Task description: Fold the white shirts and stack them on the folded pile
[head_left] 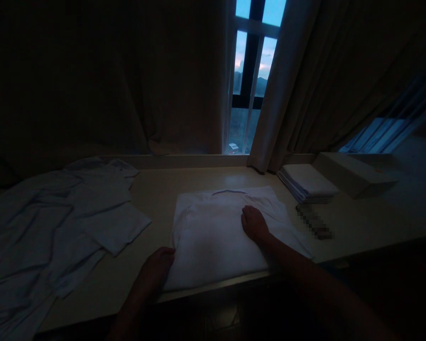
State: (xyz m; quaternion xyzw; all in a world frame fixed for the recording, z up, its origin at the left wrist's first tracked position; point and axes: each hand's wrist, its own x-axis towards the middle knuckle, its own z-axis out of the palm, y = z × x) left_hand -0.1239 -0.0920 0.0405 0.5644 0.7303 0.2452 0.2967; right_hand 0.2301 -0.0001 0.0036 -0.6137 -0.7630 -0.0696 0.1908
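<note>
A white shirt [213,237] lies spread flat and partly folded near the table's front edge, its collar line toward the window. At the shirt's left edge, my left hand [159,264] is closed on the fabric, with its thumb side on top and the other fingers mostly hidden. My right hand [254,224] rests on the upper right part of the shirt, fingers curled in together against the cloth. Dim light hides the detail of both grips.
A loose heap of white shirts [92,208] covers the table's left side. To the right are a folded stack of white clothes [307,182], a pale box [355,173] and a small blurred item [314,221]. Dark curtains [184,80] hang behind, around a narrow window [248,94].
</note>
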